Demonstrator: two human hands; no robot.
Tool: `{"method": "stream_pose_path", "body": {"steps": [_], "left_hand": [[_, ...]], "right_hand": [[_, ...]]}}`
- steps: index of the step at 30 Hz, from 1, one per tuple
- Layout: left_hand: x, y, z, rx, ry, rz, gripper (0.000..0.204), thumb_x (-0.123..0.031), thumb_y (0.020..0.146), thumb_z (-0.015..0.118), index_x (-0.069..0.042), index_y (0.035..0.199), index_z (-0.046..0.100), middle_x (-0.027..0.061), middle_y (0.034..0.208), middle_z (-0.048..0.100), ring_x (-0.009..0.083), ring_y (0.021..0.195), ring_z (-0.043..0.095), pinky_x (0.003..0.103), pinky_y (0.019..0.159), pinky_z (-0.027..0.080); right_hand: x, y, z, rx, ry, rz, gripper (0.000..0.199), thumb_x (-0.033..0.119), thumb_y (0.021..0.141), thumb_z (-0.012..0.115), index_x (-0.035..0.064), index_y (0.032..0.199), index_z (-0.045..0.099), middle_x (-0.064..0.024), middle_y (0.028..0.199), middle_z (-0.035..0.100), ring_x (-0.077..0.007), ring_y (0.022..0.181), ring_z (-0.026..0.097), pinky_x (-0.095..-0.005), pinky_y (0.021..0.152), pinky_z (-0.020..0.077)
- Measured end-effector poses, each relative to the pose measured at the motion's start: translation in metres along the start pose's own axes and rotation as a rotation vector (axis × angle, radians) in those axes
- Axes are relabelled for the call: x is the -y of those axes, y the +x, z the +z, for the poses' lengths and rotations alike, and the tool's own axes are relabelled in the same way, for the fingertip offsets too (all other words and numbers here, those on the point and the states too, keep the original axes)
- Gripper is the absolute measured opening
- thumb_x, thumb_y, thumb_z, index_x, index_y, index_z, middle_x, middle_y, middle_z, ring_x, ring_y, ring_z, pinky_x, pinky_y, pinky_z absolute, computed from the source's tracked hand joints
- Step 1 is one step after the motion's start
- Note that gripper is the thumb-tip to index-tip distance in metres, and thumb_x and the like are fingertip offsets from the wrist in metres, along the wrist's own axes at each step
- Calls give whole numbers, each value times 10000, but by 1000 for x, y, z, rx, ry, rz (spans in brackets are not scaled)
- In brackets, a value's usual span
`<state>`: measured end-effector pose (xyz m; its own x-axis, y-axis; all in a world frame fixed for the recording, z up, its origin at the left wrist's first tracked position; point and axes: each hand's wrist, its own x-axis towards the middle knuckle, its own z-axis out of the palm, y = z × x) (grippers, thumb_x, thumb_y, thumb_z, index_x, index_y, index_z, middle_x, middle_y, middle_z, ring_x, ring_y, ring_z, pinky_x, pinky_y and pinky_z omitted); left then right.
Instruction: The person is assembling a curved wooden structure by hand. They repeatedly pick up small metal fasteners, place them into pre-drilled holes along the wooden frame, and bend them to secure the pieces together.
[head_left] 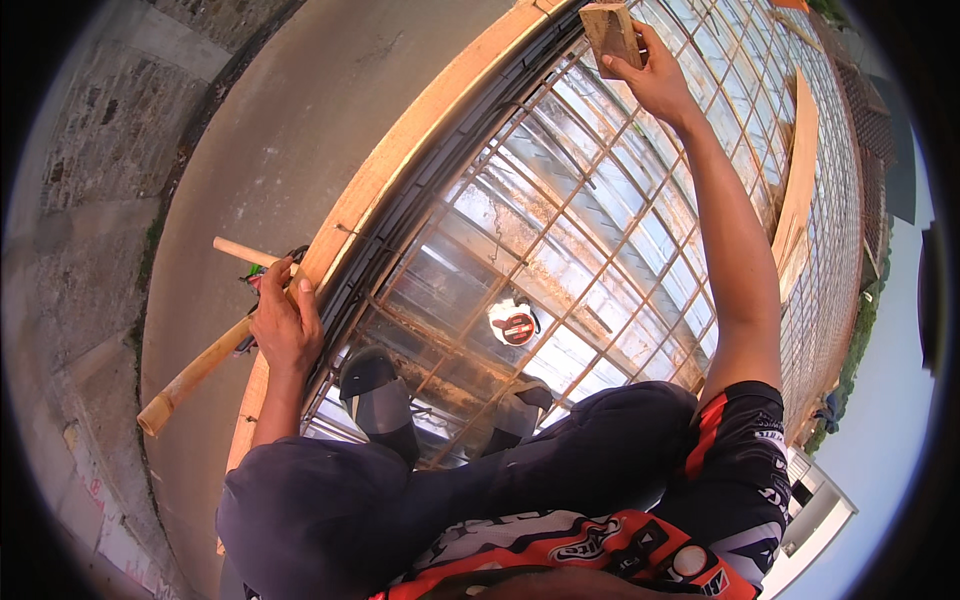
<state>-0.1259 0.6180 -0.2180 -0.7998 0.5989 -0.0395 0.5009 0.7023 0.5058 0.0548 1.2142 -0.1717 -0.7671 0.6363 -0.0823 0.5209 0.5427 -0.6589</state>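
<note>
My right hand [655, 75] is stretched far forward, its fingers and thumb closed around a short wooden block [612, 40]. The block is held at the far end of the long timber board [390, 155], over the rebar mesh. My left hand [287, 320] is closed over the outer edge of that same board, nearer to me. Beside its fingertips a thin wooden stick [243, 250] juts outward. A bamboo pole [190, 380] sticks out below the hand. Between my boots and the mesh's middle lies a round white-and-red case [515, 324], perhaps a tape measure.
I crouch on rebar mesh [590, 215] over shiny metal sheets, my boots [378, 395] on it. Dark strips run along the board's inner side. A loose plank [797, 190] lies at the right. Beyond the board the edge drops to a paved road [240, 180] far below.
</note>
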Motion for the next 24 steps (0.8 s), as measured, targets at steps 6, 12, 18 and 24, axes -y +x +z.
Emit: {"method": "stream_pose_path", "body": {"steps": [6,12,18,24], "left_hand": [[8,-3,7,-192,-78,139,173,-168,1127,641,-65,1266,640,140,1259,789,333,1005,802,433,829,626],[3,-5,9,-212,-130,53,154,-181,1116,664,-85,1237,663,108,1316,768,336,1160,751,452,952,586],[8,0,13,-252,-27,233,172,-202,1104,681,-94,1238,675,79,1295,758,319,1222,700,460,1041,535],[25,0,15,-250,-46,238,222,-262,1132,671,-67,1235,695,107,1288,743,300,1202,693,416,1022,539]], "right_hand": [[13,-140,55,716,245,205,710,305,978,854,78,1575,546,-84,1170,700,-172,1051,653,-338,917,527],[59,-241,89,1001,171,216,686,284,1001,841,91,1572,514,-57,1135,680,-168,1028,621,-366,917,495],[47,-290,102,915,207,241,641,295,1002,823,117,1540,523,-115,1142,690,-227,1067,664,-405,930,514],[-5,-311,85,522,102,301,652,368,1055,758,78,1580,502,-116,1237,702,-220,1084,674,-401,996,532]]}}
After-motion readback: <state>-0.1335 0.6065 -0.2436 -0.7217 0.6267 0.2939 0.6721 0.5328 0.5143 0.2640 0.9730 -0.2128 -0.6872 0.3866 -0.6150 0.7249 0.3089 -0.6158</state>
